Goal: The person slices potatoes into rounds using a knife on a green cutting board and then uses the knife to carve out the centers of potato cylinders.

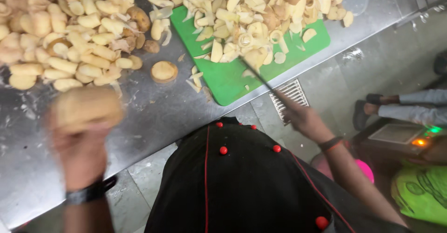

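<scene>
Item: peeled potato [86, 108], pale tan, blurred, gripped from below in the left hand [81, 151] and raised over the near left part of the steel counter [153, 116]; a dark band sits on that wrist. Item: knife [258, 77], thin dark blade, clasped in the right hand [302, 117] at the counter's near edge, its tip reaching onto the green cutting board [233, 81]. Item: heap of peelings and slices [251, 14], covering the far part of the board and spilling past its far edge. Item: pile of peeled potatoes [60, 32], far left on the counter, with one cut half [164, 71] lying apart between pile and board. Item: black jacket with red buttons [237, 186], the wearer's own, near centre. Item: floor drain grate [289, 98], right of the board's near corner; another person's feet in dark sandals [368, 109] further right. Risks, as judged: the potato is held high in a blurred, moving hand and could slip and drop to the counter or floor; the blade points toward a crowded board, so peelings could shift underfoot of the cut and turn the edge.
</scene>
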